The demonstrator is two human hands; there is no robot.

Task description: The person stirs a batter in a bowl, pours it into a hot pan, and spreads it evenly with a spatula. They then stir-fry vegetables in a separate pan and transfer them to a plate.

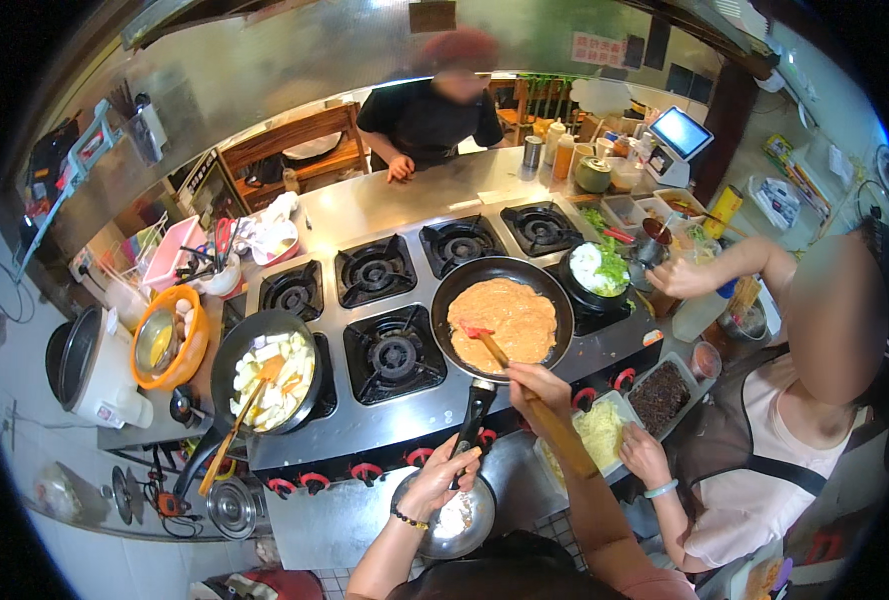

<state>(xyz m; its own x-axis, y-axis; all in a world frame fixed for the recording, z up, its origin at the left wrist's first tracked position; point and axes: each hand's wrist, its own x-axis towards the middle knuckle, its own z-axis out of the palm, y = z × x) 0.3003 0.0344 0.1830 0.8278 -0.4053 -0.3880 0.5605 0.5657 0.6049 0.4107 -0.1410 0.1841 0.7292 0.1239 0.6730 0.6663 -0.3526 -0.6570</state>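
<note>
My left hand (443, 471) is closed around the black handle of a frying pan (444, 341) that sits on the right front part of the stove. In the pan lies a broad, uneven orange-pink layer of food (508, 311). My right hand (538, 388) grips the long wooden handle of a spatula (495, 351), and its red head rests on the food's left side. Below my left hand is a metal bowl (459, 517) with pale residue inside.
A wok (227, 390) with chopped pale vegetables and a wooden turner stands at left. At right, a co-worker's hand (681, 274) is near a black pot (598, 270) of white food and greens. Another person stands behind the counter (429, 180). An orange basket (193, 352) holds eggs.
</note>
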